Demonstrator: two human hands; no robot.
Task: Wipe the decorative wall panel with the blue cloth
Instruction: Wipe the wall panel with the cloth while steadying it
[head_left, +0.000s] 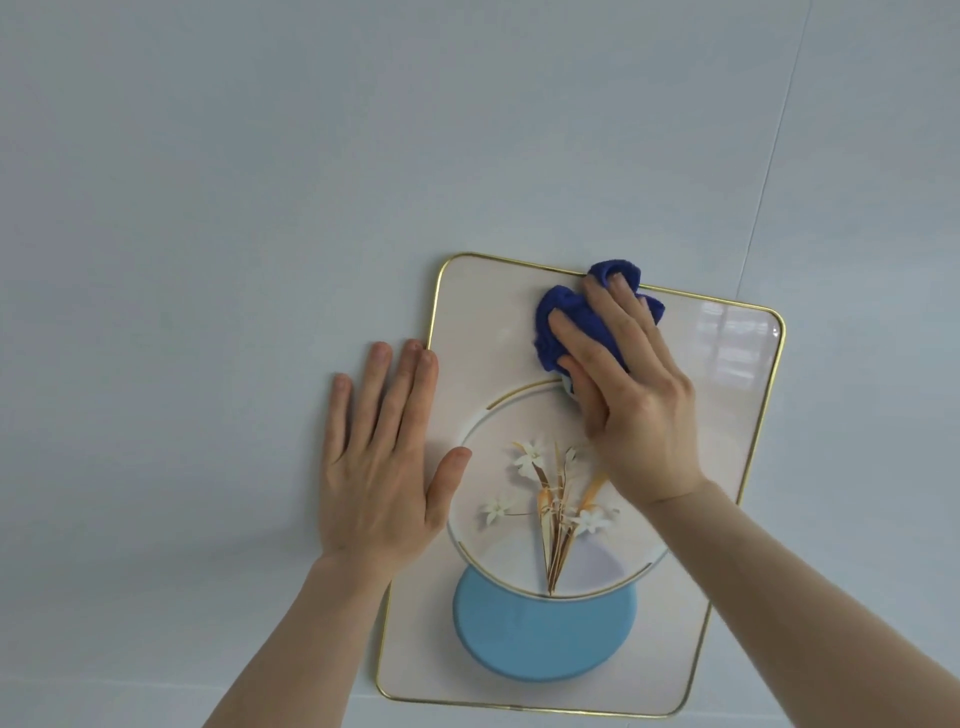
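The decorative wall panel (727, 467) hangs on the wall: pale pink, thin gold rim, rounded corners, with white flowers in a ring above a light blue disc. A crumpled blue cloth (556, 322) lies against the panel's upper middle, reaching over the top rim. My right hand (628, 384) presses flat on the cloth and grips it, covering much of it. My left hand (382, 452) lies flat with fingers spread over the panel's left edge, thumb on the panel, fingers mostly on the wall.
The surrounding wall (260, 182) is plain pale grey-white. A thin seam line (769, 182) runs down the wall toward the panel's upper right corner. A faint horizontal line crosses the wall near the panel's bottom.
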